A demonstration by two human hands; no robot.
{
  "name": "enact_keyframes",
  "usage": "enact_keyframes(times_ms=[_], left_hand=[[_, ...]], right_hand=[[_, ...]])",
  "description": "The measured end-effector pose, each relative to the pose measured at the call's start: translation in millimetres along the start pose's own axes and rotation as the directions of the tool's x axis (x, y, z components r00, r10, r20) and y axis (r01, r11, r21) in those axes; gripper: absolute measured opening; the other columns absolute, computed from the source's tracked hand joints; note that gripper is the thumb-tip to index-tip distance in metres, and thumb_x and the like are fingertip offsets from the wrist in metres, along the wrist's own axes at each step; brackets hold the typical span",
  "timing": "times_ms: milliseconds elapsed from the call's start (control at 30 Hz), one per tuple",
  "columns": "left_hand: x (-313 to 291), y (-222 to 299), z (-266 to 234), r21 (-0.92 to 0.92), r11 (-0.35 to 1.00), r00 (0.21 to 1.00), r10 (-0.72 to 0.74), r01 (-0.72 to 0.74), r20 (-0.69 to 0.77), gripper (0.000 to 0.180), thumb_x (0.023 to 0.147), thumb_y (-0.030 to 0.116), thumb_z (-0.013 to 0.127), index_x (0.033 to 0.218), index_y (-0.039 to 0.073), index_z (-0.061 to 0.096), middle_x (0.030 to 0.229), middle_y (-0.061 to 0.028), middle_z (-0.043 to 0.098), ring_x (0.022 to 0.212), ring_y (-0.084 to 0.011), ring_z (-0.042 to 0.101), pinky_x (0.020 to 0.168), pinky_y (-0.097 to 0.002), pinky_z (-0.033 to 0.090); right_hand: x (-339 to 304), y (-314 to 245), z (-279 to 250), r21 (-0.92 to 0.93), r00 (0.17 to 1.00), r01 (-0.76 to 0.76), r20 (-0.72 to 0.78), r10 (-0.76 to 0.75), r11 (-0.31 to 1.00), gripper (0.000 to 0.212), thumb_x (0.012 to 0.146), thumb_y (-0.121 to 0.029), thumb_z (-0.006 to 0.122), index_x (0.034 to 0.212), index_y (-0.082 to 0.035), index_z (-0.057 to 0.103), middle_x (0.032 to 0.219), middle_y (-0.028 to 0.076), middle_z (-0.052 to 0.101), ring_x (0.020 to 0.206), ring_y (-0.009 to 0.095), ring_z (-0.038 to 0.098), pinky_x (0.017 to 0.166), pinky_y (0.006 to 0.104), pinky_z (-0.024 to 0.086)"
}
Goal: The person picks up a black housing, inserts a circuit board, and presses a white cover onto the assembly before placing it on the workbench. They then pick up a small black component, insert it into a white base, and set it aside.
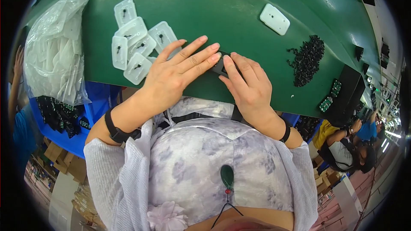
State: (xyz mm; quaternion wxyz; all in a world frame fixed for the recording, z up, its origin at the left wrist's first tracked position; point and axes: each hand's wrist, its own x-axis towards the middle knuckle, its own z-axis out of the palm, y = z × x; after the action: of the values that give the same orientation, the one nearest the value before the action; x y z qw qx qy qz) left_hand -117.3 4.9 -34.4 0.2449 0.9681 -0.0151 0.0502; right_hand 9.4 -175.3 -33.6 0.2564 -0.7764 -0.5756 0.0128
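Observation:
My left hand [174,72] reaches across the green table with its fingers stretched out, their tips resting at a small dark block [219,67]. From the other side my right hand [250,82] holds that block, fingertips on top and thumb at the near edge. Both hands cover much of the block, so its kind and any part in it are hard to make out. Just left of my left hand lie several translucent white plastic covers [119,52], partly overlapping, with a small black part on each.
One white cover [275,19] lies apart at the far right, beyond a heap of small black parts [307,61]. A black box [344,96] and green circuit boards [326,104] stand at the right edge. A clear bag of white pieces [58,47] lies left, above a blue bin [102,102].

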Motion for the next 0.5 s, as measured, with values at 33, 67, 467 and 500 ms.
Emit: enact_keyframes(times_ms=[33,67,467,500], left_hand=[[1.1,4.5,1.0,-0.031,1.0,1.0,-0.003,0.002,-0.02,0.049,0.081,0.004,0.053,0.13,0.011,0.055,0.14,-0.0036,0.051,0.131,-0.0224,0.045,0.106,-0.0417,0.034],[0.2,5.5,0.5,-0.047,0.999,0.999,-0.012,0.01,-0.036,0.049,0.081,0.002,0.052,0.129,0.009,0.056,0.139,-0.0063,0.051,0.131,-0.0238,0.046,0.107,-0.0417,0.033],[7.7,13.1,45.9,0.18,0.983,0.926,0.098,-0.033,-0.363,0.049,0.078,0.014,0.06,0.124,-0.002,0.054,0.126,-0.0147,0.056,0.114,-0.0284,0.055,0.089,-0.037,0.047],[8.4,13.0,46.8,0.14,0.99,0.911,0.082,-0.028,-0.404,0.05,0.076,0.015,0.064,0.122,-0.003,0.054,0.121,-0.0147,0.058,0.11,-0.0287,0.057,0.087,-0.0374,0.047]], right_hand=[[-1.4,2.2,-2.7,0.006,1.0,-0.004,0.003,0.004,1.0,0.046,0.07,-0.012,0.073,0.113,-0.003,0.062,0.109,0.015,0.061,0.095,0.029,0.061,0.077,0.0368,0.051],[-0.2,3.1,-1.8,0.024,1.0,-0.001,-0.004,0.001,1.0,0.046,0.07,-0.013,0.074,0.113,-0.004,0.062,0.11,0.014,0.061,0.096,0.028,0.061,0.078,0.0368,0.051],[11.9,9.4,-18.4,0.14,0.998,-0.041,0.044,0.035,0.989,0.042,0.074,-0.009,0.074,0.114,-0.004,0.063,0.104,0.011,0.064,0.091,0.028,0.061,0.077,0.0353,0.049],[15.2,11.3,-23.6,0.235,0.99,-0.104,0.113,0.079,0.967,0.038,0.077,-0.007,0.073,0.113,-0.002,0.062,0.101,0.013,0.064,0.091,0.03,0.061,0.079,0.0349,0.05]])
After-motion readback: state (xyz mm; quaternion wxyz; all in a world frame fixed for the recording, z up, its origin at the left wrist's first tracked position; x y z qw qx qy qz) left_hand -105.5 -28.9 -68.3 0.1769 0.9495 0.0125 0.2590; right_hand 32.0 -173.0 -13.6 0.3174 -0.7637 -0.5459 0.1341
